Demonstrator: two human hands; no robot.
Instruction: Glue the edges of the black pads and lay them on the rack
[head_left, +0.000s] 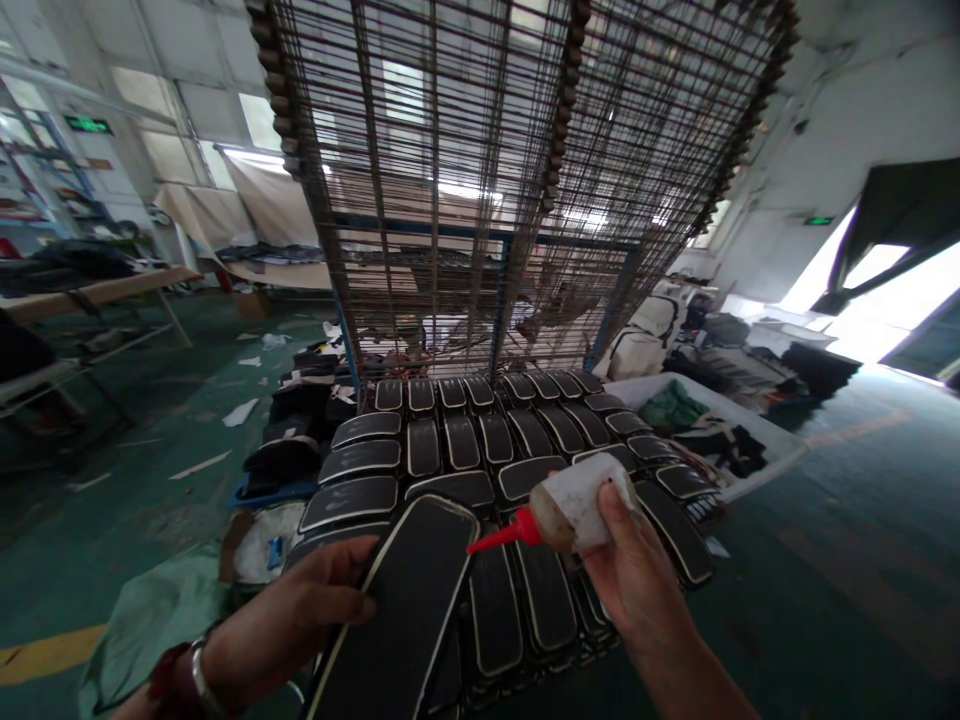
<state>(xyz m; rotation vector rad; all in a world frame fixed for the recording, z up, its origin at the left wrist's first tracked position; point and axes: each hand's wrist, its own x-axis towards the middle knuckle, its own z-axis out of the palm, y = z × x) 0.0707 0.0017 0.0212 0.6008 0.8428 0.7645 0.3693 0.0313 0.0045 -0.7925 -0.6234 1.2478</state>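
Observation:
A dark, rounded panel with a pale line along its edge (409, 610) is held tilted by my left hand (322, 590), the fingers closed on its left side. My right hand (637, 560) is wrapped round a squeeze bottle (577, 500) with a whitish covering. The bottle's red nozzle (502, 536) points left, its tip at the panel's upper right edge; whether it touches cannot be told. Behind and below both hands lie rows of similar dark panels (461, 442), also edged with pale lines.
A tall wire rack (465, 235) rises behind the panels. To the right is a white bin (780, 450) with cloth in it. Dark material is piled at the left (281, 450), near green fabric (161, 610). A worktable (112, 290) stands farther left.

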